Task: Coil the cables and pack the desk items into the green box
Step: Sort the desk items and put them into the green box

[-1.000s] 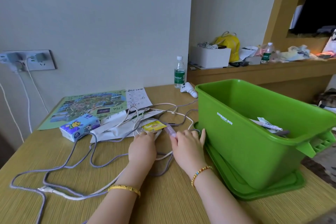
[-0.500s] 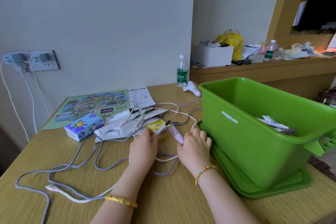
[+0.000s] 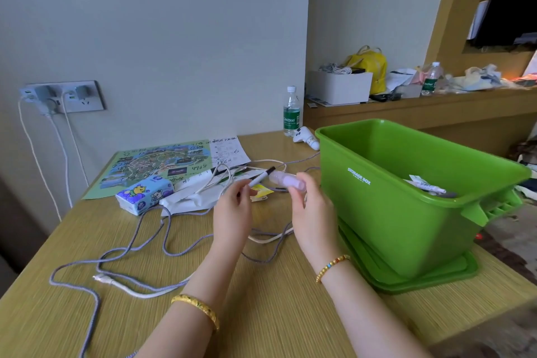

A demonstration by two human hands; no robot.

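The green box stands on its lid at the right of the desk, with a few small items inside. My left hand is raised above the desk and holds a white pen with a black cap. My right hand, just left of the box, grips a pale purple tube. A purple braided cable and a white cable lie tangled and loose across the desk. A tissue pack, a yellow sachet and white papers lie behind my hands.
A map sheet and a receipt lie near the wall. A water bottle and a white controller stand behind the box. Chargers sit in the wall socket at left. A cluttered shelf runs at the back right.
Both hands have lifted off the desk: the left has picked up the pen, the right has raised the purple tube. The view has shifted slightly.
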